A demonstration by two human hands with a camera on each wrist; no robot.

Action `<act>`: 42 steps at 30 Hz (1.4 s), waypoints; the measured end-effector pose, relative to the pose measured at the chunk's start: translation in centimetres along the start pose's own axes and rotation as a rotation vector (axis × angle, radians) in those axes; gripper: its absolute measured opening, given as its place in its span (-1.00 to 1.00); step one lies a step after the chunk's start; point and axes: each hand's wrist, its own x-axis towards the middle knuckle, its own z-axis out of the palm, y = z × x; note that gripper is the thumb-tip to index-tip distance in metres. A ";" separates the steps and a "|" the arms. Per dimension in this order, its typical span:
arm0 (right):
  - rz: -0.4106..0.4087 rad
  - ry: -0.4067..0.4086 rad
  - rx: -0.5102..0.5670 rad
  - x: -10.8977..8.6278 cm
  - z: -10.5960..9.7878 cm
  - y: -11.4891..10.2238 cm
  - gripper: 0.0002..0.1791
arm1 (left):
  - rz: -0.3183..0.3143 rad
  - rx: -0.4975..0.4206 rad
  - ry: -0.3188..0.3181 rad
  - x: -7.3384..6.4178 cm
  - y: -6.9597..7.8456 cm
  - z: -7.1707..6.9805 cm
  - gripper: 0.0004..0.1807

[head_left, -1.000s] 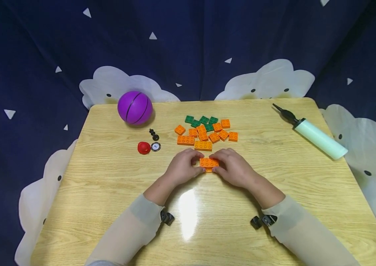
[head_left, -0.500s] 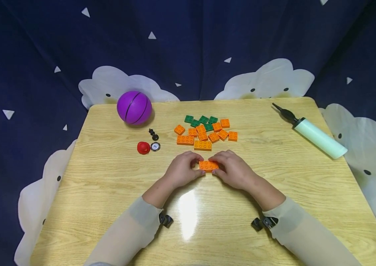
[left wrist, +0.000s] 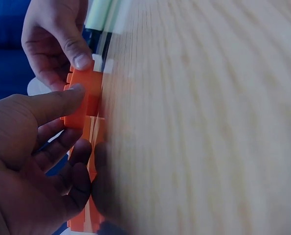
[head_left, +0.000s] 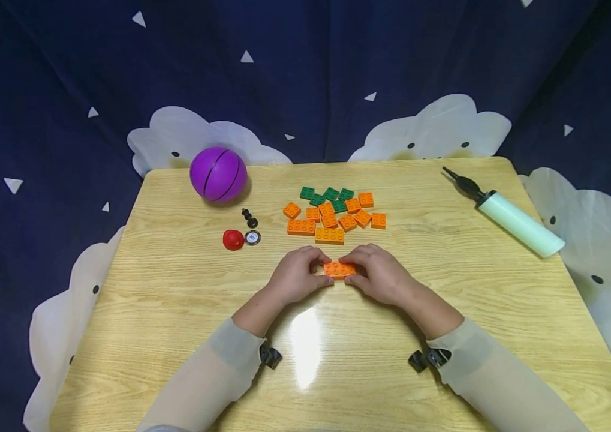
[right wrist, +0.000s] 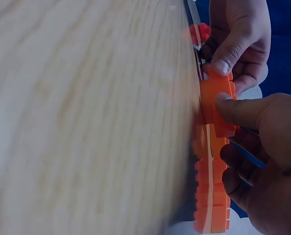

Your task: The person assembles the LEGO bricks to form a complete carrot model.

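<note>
My left hand (head_left: pixel 295 276) and right hand (head_left: pixel 383 277) face each other at mid-table, pinching the two ends of a long orange building brick (head_left: pixel 339 270) between thumb and fingers. Its studs point up. Both wrist views show this upper brick (right wrist: pixel 223 110) lying over a shorter orange base (right wrist: pixel 206 102) on the table. In the left wrist view my left thumb presses the near side of the brick (left wrist: pixel 76 113), and my right thumb is at its far end. Just beyond the hands lies another long orange brick (head_left: pixel 329 236).
Several loose orange bricks (head_left: pixel 301 227) and green bricks (head_left: pixel 331 194) lie behind the hands. To the left are a purple ball (head_left: pixel 219 174), a red toy hat (head_left: pixel 233 240), a poker chip (head_left: pixel 253 238) and a small black piece (head_left: pixel 250 219). A hand pump (head_left: pixel 521 225) lies right.
Both hands have lowered the upper orange brick slightly towards me, so it now covers the orange base that showed below it in the head view. Loose bricks have not moved.
</note>
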 end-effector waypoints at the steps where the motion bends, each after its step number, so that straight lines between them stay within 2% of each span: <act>1: 0.001 -0.002 0.004 0.0 0.0 0.1 -0.58 | -0.002 0.001 -0.001 0.0 0.0 0.0 -0.63; 17: 0.070 -0.080 0.143 0.4 -0.4 1.8 -0.51 | -0.012 -0.038 -0.009 0.1 0.1 0.2 -0.61; 25: 0.124 -0.037 0.278 1.0 -0.8 2.1 -0.61 | -0.015 -0.053 -0.007 0.1 0.0 0.3 -0.61; 33: 0.115 0.047 0.246 2.3 -0.6 2.5 -0.66 | -0.016 -0.065 0.004 0.0 -0.1 0.3 -0.60; 42: 0.058 0.117 0.171 3.7 -0.3 2.6 -0.58 | -0.008 -0.059 0.008 0.0 -0.2 0.3 -0.60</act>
